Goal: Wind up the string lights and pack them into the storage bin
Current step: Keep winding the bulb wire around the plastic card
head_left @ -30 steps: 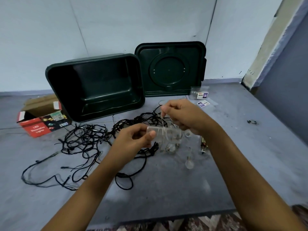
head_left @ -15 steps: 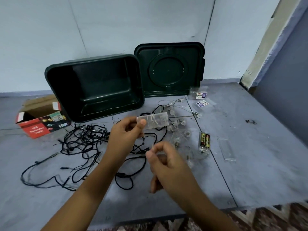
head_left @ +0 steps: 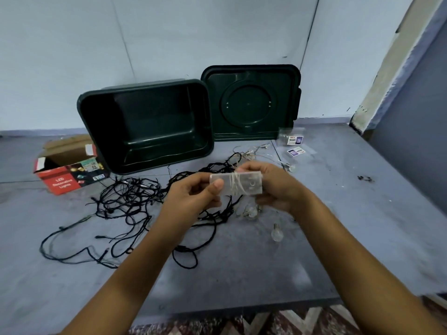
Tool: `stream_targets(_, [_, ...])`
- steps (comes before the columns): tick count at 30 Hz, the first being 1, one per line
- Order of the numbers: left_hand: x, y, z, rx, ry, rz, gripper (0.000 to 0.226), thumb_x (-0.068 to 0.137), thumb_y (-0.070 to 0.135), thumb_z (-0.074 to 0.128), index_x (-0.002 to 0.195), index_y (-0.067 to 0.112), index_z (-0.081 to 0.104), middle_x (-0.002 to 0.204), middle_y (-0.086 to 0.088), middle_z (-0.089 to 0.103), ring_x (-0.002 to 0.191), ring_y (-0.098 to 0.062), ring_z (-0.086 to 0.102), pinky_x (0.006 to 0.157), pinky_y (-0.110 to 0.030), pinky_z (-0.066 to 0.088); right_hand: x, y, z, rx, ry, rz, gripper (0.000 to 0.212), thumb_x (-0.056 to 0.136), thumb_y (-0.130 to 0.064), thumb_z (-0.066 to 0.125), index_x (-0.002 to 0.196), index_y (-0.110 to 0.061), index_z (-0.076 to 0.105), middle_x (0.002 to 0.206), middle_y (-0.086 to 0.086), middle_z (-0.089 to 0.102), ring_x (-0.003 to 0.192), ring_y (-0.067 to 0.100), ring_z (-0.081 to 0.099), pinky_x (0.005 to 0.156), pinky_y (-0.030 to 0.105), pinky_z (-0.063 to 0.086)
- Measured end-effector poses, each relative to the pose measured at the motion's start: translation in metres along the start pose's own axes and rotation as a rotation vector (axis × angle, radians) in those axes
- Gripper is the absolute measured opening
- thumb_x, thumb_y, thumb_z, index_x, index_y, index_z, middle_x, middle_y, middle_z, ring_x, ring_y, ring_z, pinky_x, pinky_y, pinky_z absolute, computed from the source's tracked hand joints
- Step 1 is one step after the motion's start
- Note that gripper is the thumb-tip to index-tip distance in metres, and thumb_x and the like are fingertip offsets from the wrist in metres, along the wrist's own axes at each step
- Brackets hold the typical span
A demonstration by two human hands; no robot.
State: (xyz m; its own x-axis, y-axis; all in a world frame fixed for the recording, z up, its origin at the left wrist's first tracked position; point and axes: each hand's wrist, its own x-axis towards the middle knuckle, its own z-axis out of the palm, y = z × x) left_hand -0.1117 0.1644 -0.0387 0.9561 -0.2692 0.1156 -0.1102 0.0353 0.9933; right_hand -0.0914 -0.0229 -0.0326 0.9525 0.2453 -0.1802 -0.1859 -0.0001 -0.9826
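Grey bench, pale wall behind; storage bin (head_left: 142, 84) tilted open at the far edge, nothing visible inside. Left hand (head_left: 191, 199) pinches one end of the clear battery case (head_left: 249, 187), right hand (head_left: 275, 189) grips the other; thin wire wraps its middle; black string lights (head_left: 130, 199) lie tangled mid-bench. Risk: trailing bulbs (head_left: 277, 234) snag that tangle, pulling wraps loose.

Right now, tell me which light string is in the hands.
The clear-wire string with round bulbs: its wire is wrapped round the clear battery box held by the left hand and right hand. The black string lies tangled on the table.
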Motion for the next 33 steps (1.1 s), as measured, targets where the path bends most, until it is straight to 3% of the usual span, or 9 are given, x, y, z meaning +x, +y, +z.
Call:
stream_targets(3, [0.004, -0.003, -0.001, -0.016, 0.099, -0.006, 0.031, 0.077, 0.031, 0.06, 0.098, 0.009, 0.066, 0.08, -0.002, 0.066, 0.07, -0.009, 0.064, 0.069, -0.022, 0.054, -0.019, 0.024, 0.029, 0.224, 0.119, 0.048, 0.015, 0.095, -0.015, 0.045, 0.084, -0.013, 0.054, 0.052, -0.004, 0.043, 0.037, 0.005, 0.027, 0.033, 0.013, 0.021])
stream_targets(7, [0.009, -0.006, -0.002, 0.009, 0.194, 0.002, 0.013, 0.086, 0.023, 0.059, 0.092, 0.014, 0.066, 0.075, 0.003, 0.065, 0.07, -0.008, 0.064, 0.068, -0.02, 0.054, -0.062, 0.043, 0.078, 0.064, 0.355, -0.049, 0.025, 0.097, -0.026, 0.043, 0.085, -0.008, 0.056, 0.052, -0.003, 0.05, 0.039, 0.009, 0.043, 0.038, 0.021, 0.039])
stream_targets(10, [0.014, -0.008, -0.008, 0.075, 0.244, 0.025, 0.008, 0.087, 0.029, 0.059, 0.087, 0.022, 0.064, 0.067, 0.011, 0.065, 0.069, -0.006, 0.064, 0.072, -0.024, 0.056, -0.09, 0.039, 0.103, 0.077, 0.305, -0.012, 0.019, 0.095, -0.031, 0.045, 0.087, -0.017, 0.056, 0.05, -0.002, 0.048, 0.043, 0.015, 0.047, 0.041, 0.024, 0.045])
stream_targets(15, [0.01, -0.009, -0.008, 0.173, 0.174, 0.049, 0.02, 0.086, 0.033, 0.058, 0.092, 0.015, 0.064, 0.078, -0.002, 0.066, 0.073, -0.011, 0.065, 0.069, -0.023, 0.054, -0.093, 0.001, 0.089, -0.434, 0.211, -0.228, 0.013, 0.095, -0.037, 0.04, 0.089, -0.04, 0.051, 0.053, -0.008, 0.044, 0.04, 0.002, 0.037, 0.04, 0.012, 0.03])
stream_targets(20, [0.002, -0.009, -0.006, 0.178, 0.103, 0.04, 0.029, 0.078, 0.036, 0.059, 0.095, 0.012, 0.065, 0.083, -0.011, 0.066, 0.073, -0.014, 0.065, 0.072, -0.028, 0.056, -0.049, -0.053, 0.045, -0.715, 0.198, -0.378, 0.015, 0.094, -0.026, 0.048, 0.087, -0.02, 0.06, 0.056, -0.01, 0.049, 0.042, -0.001, 0.042, 0.041, 0.01, 0.033])
stream_targets(23, [-0.004, -0.004, -0.004, 0.116, 0.038, 0.028, 0.02, 0.079, 0.03, 0.06, 0.091, 0.015, 0.065, 0.082, -0.007, 0.066, 0.072, -0.011, 0.064, 0.068, -0.021, 0.055, -0.022, -0.058, 0.017, -0.59, 0.125, -0.301, 0.018, 0.095, -0.022, 0.05, 0.085, -0.014, 0.062, 0.043, -0.012, 0.046, 0.035, 0.002, 0.037, 0.036, 0.01, 0.026])
stream_targets(25, [-0.006, -0.001, -0.004, 0.056, 0.006, 0.021, 0.025, 0.075, 0.032, 0.06, 0.091, 0.013, 0.066, 0.075, 0.003, 0.066, 0.07, -0.009, 0.064, 0.066, -0.02, 0.054, -0.007, -0.042, 0.007, -0.381, 0.046, -0.2, 0.018, 0.094, -0.021, 0.051, 0.083, -0.015, 0.063, 0.048, -0.007, 0.039, 0.038, 0.005, 0.028, 0.035, 0.016, 0.022])
stream_targets(29, [-0.002, 0.001, -0.007, -0.012, 0.045, 0.018, 0.029, 0.074, 0.033, 0.061, 0.094, 0.014, 0.067, 0.073, 0.005, 0.067, 0.07, -0.009, 0.064, 0.068, -0.021, 0.054, -0.005, 0.006, 0.017, -0.08, 0.035, -0.023, 0.031, 0.094, -0.011, 0.044, 0.071, -0.022, 0.062, 0.054, -0.002, 0.047, 0.041, 0.008, 0.031, 0.038, 0.015, 0.022])
stream_targets(33, [0.005, -0.003, -0.009, -0.028, 0.129, 0.009, 0.023, 0.077, 0.031, 0.061, 0.091, 0.013, 0.066, 0.074, 0.002, 0.063, 0.069, -0.008, 0.063, 0.07, -0.022, 0.054, -0.037, 0.029, 0.052, 0.066, 0.125, 0.038, 0.025, 0.099, -0.021, 0.04, 0.09, -0.011, 0.061, 0.051, -0.004, 0.052, 0.039, 0.008, 0.043, 0.038, 0.018, 0.035])
